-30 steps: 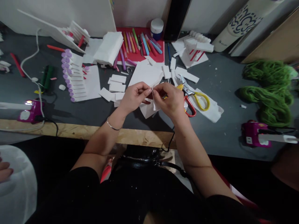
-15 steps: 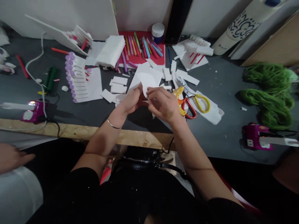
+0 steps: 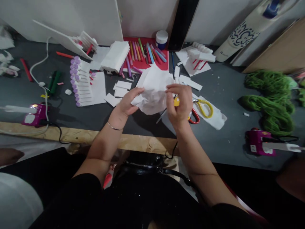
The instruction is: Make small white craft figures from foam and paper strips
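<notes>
A crumpled white sheet (image 3: 153,103) is stretched between my two hands above the dark table. My left hand (image 3: 130,101) pinches its left edge between thumb and fingers. On the right side, my right hand (image 3: 179,101) grips the sheet with bent fingers. Behind it lies flat white paper (image 3: 154,76), partly covered by the held sheet. Scissors with yellow handles (image 3: 205,108) and red-handled scissors (image 3: 194,117) lie just right of my right hand, partly hidden by it.
Coloured pens (image 3: 143,52) lie on a red sheet (image 3: 164,65) by a white jar (image 3: 161,39). Purple-tipped white pieces (image 3: 79,82) stand left. Green yarn (image 3: 269,101) and a purple device (image 3: 259,142) are at right; another purple device (image 3: 35,115) and a white cable (image 3: 35,65) are left.
My hands have moved apart, my right hand going right. The white sheet between them has opened out wider and now shows its creased surface. A neighbouring person's hand at the left has shifted outward.
</notes>
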`<state>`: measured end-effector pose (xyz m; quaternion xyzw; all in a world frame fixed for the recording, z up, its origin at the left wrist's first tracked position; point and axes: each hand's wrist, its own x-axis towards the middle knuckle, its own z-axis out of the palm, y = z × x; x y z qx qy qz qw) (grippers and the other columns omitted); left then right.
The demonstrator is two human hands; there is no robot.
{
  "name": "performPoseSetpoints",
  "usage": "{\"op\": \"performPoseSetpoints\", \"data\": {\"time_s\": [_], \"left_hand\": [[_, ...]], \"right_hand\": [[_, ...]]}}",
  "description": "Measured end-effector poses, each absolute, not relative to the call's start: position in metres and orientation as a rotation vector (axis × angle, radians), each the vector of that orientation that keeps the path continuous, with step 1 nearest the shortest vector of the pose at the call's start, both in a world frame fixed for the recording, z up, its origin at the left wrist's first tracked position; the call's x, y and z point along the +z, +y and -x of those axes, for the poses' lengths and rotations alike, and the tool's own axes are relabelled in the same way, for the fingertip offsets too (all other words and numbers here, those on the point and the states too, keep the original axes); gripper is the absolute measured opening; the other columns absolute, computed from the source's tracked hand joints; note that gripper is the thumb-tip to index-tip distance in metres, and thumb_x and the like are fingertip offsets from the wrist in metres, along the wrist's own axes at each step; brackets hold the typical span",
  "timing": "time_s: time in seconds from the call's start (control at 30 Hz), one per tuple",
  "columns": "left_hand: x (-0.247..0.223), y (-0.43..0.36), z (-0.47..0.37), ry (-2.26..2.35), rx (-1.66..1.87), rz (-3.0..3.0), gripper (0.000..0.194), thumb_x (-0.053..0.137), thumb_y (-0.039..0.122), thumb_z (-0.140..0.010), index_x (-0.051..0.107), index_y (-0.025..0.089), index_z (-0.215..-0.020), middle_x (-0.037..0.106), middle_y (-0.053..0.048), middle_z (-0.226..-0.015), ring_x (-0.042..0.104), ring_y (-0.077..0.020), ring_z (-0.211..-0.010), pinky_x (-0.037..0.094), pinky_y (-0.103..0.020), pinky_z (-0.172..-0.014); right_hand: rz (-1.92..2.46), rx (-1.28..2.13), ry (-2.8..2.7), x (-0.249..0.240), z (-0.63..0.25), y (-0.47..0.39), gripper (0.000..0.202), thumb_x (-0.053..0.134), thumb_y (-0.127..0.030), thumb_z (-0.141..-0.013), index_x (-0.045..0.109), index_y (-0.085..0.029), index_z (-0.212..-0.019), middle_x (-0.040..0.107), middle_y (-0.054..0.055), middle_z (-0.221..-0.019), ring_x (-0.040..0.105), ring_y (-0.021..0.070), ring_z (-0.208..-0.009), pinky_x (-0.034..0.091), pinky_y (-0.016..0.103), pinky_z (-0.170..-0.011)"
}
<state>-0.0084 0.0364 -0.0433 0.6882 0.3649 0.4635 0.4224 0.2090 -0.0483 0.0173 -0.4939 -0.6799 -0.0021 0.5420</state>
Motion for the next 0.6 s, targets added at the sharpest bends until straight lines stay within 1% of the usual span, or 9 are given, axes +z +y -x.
{"op": "performPoseSetpoints", "data": {"time_s": [0.07, 0.1, 0.17, 0.27, 0.33, 0.4, 0.47, 0.57, 0.6], "left_hand": [[-0.04, 0.036, 0.016, 0.849, 1.119, -1.794, 0.068, 0.084, 0.078, -0.058, 0.077, 0.025, -0.101, 0.076, -0.01, -0.116, 0.069, -0.036, -0.123, 0.052, -0.052, -0.113], [-0.037, 0.035, 0.018, 0.839, 1.09, -1.821, 0.07, 0.086, 0.078, -0.056, 0.077, 0.025, -0.102, 0.076, -0.01, -0.119, 0.068, -0.0361, -0.124, 0.052, -0.052, -0.113], [-0.033, 0.036, 0.017, 0.876, 1.06, -1.727, 0.06, 0.078, 0.078, -0.069, 0.077, 0.025, -0.098, 0.077, -0.01, -0.113, 0.068, -0.0351, -0.123, 0.054, -0.052, -0.111], [-0.033, 0.042, 0.012, 0.94, 1.074, -1.539, 0.044, 0.069, 0.068, -0.085, 0.077, 0.026, -0.094, 0.078, -0.009, -0.102, 0.068, -0.0331, -0.125, 0.058, -0.049, -0.107], [-0.037, 0.048, 0.011, 0.963, 1.135, -1.497, 0.038, 0.074, 0.063, -0.083, 0.077, 0.027, -0.093, 0.078, -0.007, -0.102, 0.069, -0.0328, -0.124, 0.059, -0.048, -0.105], [-0.043, 0.052, 0.014, 0.978, 1.175, -1.506, 0.037, 0.078, 0.062, -0.08, 0.077, 0.027, -0.092, 0.077, -0.007, -0.103, 0.068, -0.033, -0.125, 0.06, -0.048, -0.104], [-0.046, 0.055, 0.019, 0.974, 1.183, -1.544, 0.041, 0.083, 0.062, -0.073, 0.076, 0.027, -0.091, 0.077, -0.007, -0.105, 0.067, -0.0335, -0.127, 0.058, -0.048, -0.107], [-0.046, 0.056, 0.022, 0.945, 1.178, -1.54, 0.056, 0.097, 0.055, -0.052, 0.076, 0.025, -0.094, 0.076, -0.008, -0.114, 0.065, -0.0353, -0.13, 0.053, -0.047, -0.114], [-0.044, 0.055, 0.02, 0.946, 1.186, -1.477, 0.058, 0.099, 0.052, -0.049, 0.076, 0.024, -0.095, 0.076, -0.008, -0.116, 0.064, -0.0359, -0.131, 0.052, -0.047, -0.114]], "right_hand": [[1.249, 0.007, -1.453, 0.016, -0.217, -0.043, 0.024, 0.048, -0.037, -0.105, 0.065, -0.026, -0.117, 0.072, 0.012, -0.119, 0.067, 0.0267, -0.12, 0.052, 0.05, -0.101], [1.282, 0.072, -1.427, 0.013, -0.221, -0.04, 0.03, 0.046, -0.042, -0.105, 0.063, -0.027, -0.125, 0.069, 0.012, -0.127, 0.063, 0.0279, -0.127, 0.052, 0.051, -0.102], [1.309, 0.29, -1.406, 0.007, -0.228, -0.034, 0.038, 0.045, -0.051, -0.105, 0.061, -0.029, -0.131, 0.067, 0.011, -0.13, 0.064, 0.0261, -0.123, 0.054, 0.046, -0.096], [1.312, 0.588, -1.329, -0.001, -0.23, -0.029, 0.039, 0.053, -0.058, -0.1, 0.068, -0.027, -0.118, 0.071, 0.005, -0.107, 0.067, 0.0189, -0.094, 0.055, 0.036, -0.08], [1.324, 0.673, -1.25, -0.001, -0.227, -0.029, 0.036, 0.063, -0.058, -0.093, 0.07, -0.025, -0.107, 0.068, 0.001, -0.089, 0.06, 0.0137, -0.074, 0.05, 0.031, -0.068], [1.323, 0.677, -1.193, 0.003, -0.224, -0.03, 0.03, 0.069, -0.053, -0.089, 0.07, -0.024, -0.098, 0.064, -0.002, -0.079, 0.051, 0.0108, -0.064, 0.045, 0.028, -0.061], [1.312, 0.638, -1.176, 0.008, -0.221, -0.032, 0.023, 0.07, -0.046, -0.088, 0.069, -0.024, -0.092, 0.064, -0.003, -0.078, 0.05, 0.0104, -0.063, 0.043, 0.028, -0.06], [1.306, 0.536, -1.206, 0.013, -0.219, -0.034, 0.015, 0.068, -0.038, -0.088, 0.069, -0.023, -0.091, 0.068, -0.001, -0.083, 0.058, 0.0125, -0.071, 0.047, 0.03, -0.066], [1.303, 0.495, -1.225, 0.014, -0.219, -0.034, 0.013, 0.068, -0.036, -0.089, 0.069, -0.023, -0.092, 0.069, 0.0, -0.085, 0.061, 0.0135, -0.075, 0.049, 0.031, -0.069]]}}
